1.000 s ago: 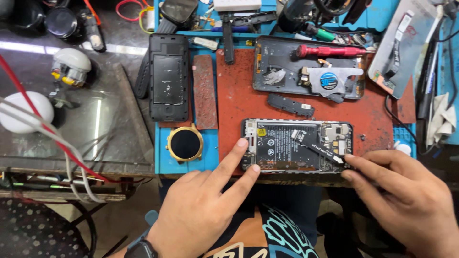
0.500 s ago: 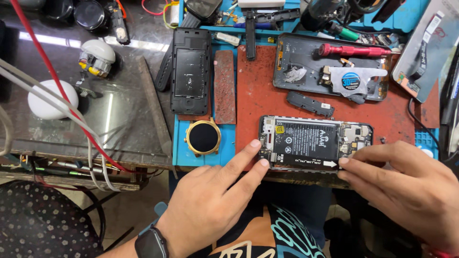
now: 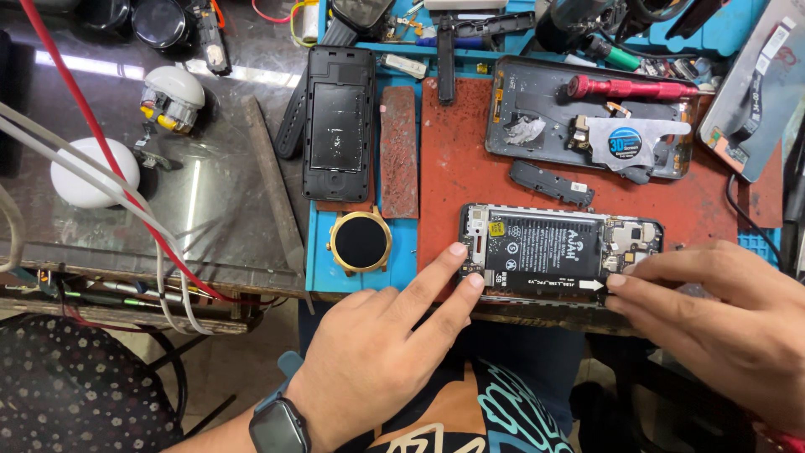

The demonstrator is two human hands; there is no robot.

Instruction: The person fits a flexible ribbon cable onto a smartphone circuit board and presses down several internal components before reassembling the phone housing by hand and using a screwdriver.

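The open phone (image 3: pixel 560 250) lies flat on the red mat (image 3: pixel 457 180) at the near table edge, its back off, battery and boards showing; the left hand (image 3: pixel 381 356) comes in from 7 o'clock, index and middle fingertips (image 3: pixel 458 250) pressing the phone's left end, the other fingers curled, nothing held; the right hand (image 3: pixel 725 323) comes in from 4 o'clock, fingertips together on the phone's lower right edge; whether they pinch anything there cannot be told.

Containers: a second phone shell (image 3: pixel 587 117) lies at 12 o'clock from the open phone, serving as a tray; in it rest a red screwdriver (image 3: pixel 629 87), a crumpled grey scrap (image 3: pixel 526 131) and a white sticker with a blue round mark (image 3: pixel 625 141); a small black plate (image 3: pixel 551 183) lies on the mat between shell and open phone.

Around: at 9 o'clock a gold-rimmed watch (image 3: pixel 360 242) sits on the blue mat (image 3: pixel 402 252), just beside the phone's left end; at 10 o'clock a black back cover (image 3: pixel 338 122) lies beside a reddish strip (image 3: pixel 399 151); further left a glass sheet (image 3: pixel 168 201) bears two white bulbs (image 3: pixel 88 172), with red and white cables (image 3: pixel 109 168) crossing over it; a smartwatch (image 3: pixel 279 428) is on the left wrist.
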